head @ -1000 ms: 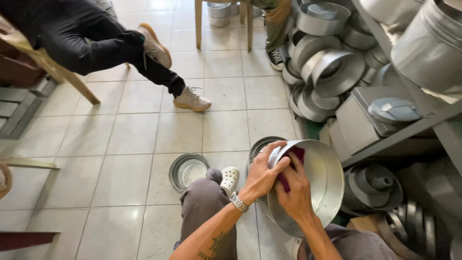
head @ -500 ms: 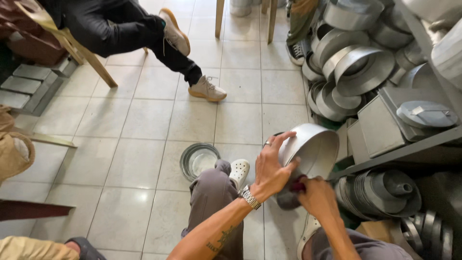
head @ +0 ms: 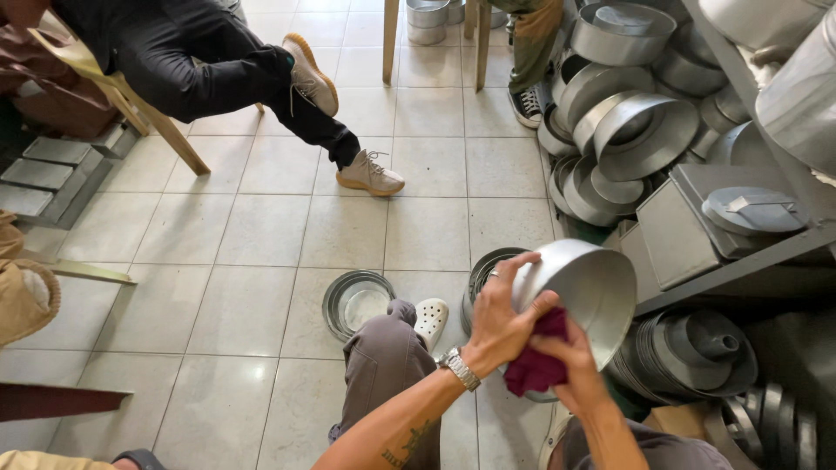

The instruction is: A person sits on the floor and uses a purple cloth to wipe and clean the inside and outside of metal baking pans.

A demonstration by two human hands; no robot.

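- The left hand [head: 501, 324], lower middle of the frame, grips the rim of a round metal pan [head: 585, 292], fingers curled over its edge and thumb against the outside wall
- The pan is held tilted in the air, right of centre, above the pale tiled floor [head: 261, 235]
- The right hand [head: 575, 383], just below the pan, is closed around a dark red cloth [head: 535, 365] and presses it against the pan's lower outside
- A silver wristwatch [head: 459, 368] sits on the left wrist
- Beneath the hands, a stack of round pans [head: 482, 271] lies on the floor, partly hidden; a second round pan [head: 357, 301] lies left of it, beside a white clog [head: 430, 318]
- Upper right, a pile of metal tins [head: 614, 122] leans by a metal shelf [head: 740, 261]
- Upper left, another person's leg in dark trousers ends in a tan sneaker [head: 370, 174] flat on the tiles
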